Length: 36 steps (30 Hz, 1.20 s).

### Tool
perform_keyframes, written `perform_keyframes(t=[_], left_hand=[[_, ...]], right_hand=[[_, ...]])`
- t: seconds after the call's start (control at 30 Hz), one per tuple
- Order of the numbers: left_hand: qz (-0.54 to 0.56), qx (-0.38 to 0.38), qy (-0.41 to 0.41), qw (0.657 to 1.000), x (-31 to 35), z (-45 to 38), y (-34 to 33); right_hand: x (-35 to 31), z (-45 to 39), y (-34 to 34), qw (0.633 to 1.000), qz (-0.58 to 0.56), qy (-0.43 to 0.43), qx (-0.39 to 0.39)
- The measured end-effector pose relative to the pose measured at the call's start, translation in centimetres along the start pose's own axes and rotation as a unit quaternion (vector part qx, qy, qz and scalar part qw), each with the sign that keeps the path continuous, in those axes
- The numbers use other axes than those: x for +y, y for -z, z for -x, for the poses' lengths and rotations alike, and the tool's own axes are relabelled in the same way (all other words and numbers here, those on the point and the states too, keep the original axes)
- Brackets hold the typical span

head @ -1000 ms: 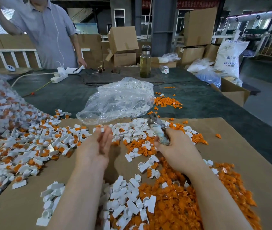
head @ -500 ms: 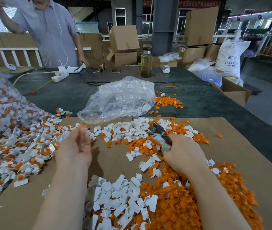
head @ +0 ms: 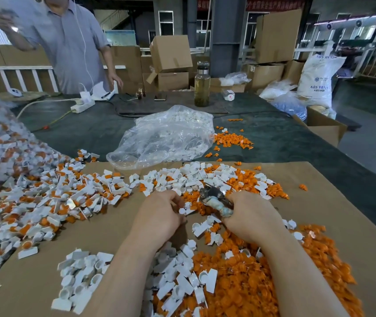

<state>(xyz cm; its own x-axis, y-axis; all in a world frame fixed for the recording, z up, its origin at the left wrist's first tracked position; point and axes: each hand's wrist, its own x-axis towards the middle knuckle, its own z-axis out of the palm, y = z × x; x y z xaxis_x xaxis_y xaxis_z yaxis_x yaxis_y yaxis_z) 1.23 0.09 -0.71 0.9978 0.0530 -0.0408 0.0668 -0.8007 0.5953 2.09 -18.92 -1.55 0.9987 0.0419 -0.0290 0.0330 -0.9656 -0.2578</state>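
Work in hand: trimming or splitting small plastic pieces with a hand tool, judged from the grip and the sorted heaps.
Left hand point(head: 159, 213): fingers curled, pinching one white piece point(head: 183, 211) at the fingertips.
Right hand point(head: 251, 216): fist wrapped round the taped handle of the cutting tool point(head: 214, 200).
Piece position: between the two hands, touching the left fingertips, just left of the tool handle.
Tool axis: runs from the right fist forward and leftward; the metal head lies beyond the held piece. The head's opening is too blurred to tell.
Nearer hand: the left already has the piece, so the right must bring the tool head back toward it.
Count, hands and tool: two hands, one tool, one held piece.
Count, loose stock: too many to count. Orange caps point(head: 251, 282) lie under the right forearm, white pieces point(head: 84, 271) left of the left forearm, and the mixed heap point(head: 45, 202) lies far left.
Count, bags: one clear bag point(head: 166, 138) beyond the hands.
Support: cardboard sheet point(head: 320, 202) under both hands.
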Motion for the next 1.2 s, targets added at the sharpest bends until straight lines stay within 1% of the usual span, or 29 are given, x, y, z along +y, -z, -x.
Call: perform_keyframes(t=[0.13, 0.23, 0.3, 0.37, 0.47, 0.57, 0.67, 0.77, 0.83, 0.9, 1.0, 1.1, 1.13, 1.2], left_hand=[[-0.025, 0.002, -0.004, 1.0, 0.0, -0.1, 0.1], [-0.048, -0.016, -0.009, 0.999, 0.2, 0.1, 0.3], [-0.069, -0.015, -0.018, 0.997, 0.1, 0.1, 0.4], [-0.089, -0.001, -0.03, 0.996, 0.2, 0.2, 0.4], [-0.115, 0.044, -0.051, 0.991, 0.4, 0.4, 0.2], [-0.096, 0.075, -0.042, 0.992, 0.7, 0.5, -0.1], [-0.075, 0.078, -0.024, 0.994, 0.7, 0.5, -0.2], [-0.018, 0.079, -0.013, 0.997, 0.9, 0.5, 0.0], [0.056, 0.076, -0.011, 0.995, 1.3, 0.7, 0.1], [0.15, 0.061, 0.001, 0.987, 1.8, 0.9, 0.3], [0.292, 0.043, 0.046, 0.954, 2.9, 1.3, 0.3], [0.416, 0.029, 0.078, 0.906, 3.6, 1.5, 0.2], [0.441, 0.022, 0.082, 0.894, 3.8, 1.5, 0.1], [0.462, 0.013, 0.082, 0.883, 4.0, 1.5, -0.2]], right_hand=[[-0.3, 0.1, -0.1, 1.0, -0.003, 0.006, 0.021], [-0.4, 0.2, 0.2, 0.998, -0.031, -0.002, 0.056], [-0.4, 0.2, 0.4, 0.995, -0.057, -0.003, 0.076], [-0.5, 0.2, 0.5, 0.993, -0.081, -0.001, 0.09], [-0.6, 0.3, 0.6, 0.99, -0.095, -0.001, 0.107], [-0.8, 0.3, 0.6, 0.986, -0.111, 0.006, 0.127], [-0.9, 0.5, 0.8, 0.981, -0.144, 0.012, 0.132], [-1.2, 0.6, 1.0, 0.975, -0.18, 0.023, 0.128], [-1.3, 0.6, 1.0, 0.97, -0.204, 0.029, 0.131], [-1.4, 0.6, 1.1, 0.959, -0.248, 0.028, 0.136], [-1.6, 0.7, 1.2, 0.941, -0.308, 0.022, 0.142], [-1.6, 0.8, 1.4, 0.924, -0.352, 0.022, 0.149], [-1.6, 0.8, 1.5, 0.916, -0.371, 0.026, 0.151], [-1.7, 0.9, 1.6, 0.895, -0.417, 0.038, 0.15]])
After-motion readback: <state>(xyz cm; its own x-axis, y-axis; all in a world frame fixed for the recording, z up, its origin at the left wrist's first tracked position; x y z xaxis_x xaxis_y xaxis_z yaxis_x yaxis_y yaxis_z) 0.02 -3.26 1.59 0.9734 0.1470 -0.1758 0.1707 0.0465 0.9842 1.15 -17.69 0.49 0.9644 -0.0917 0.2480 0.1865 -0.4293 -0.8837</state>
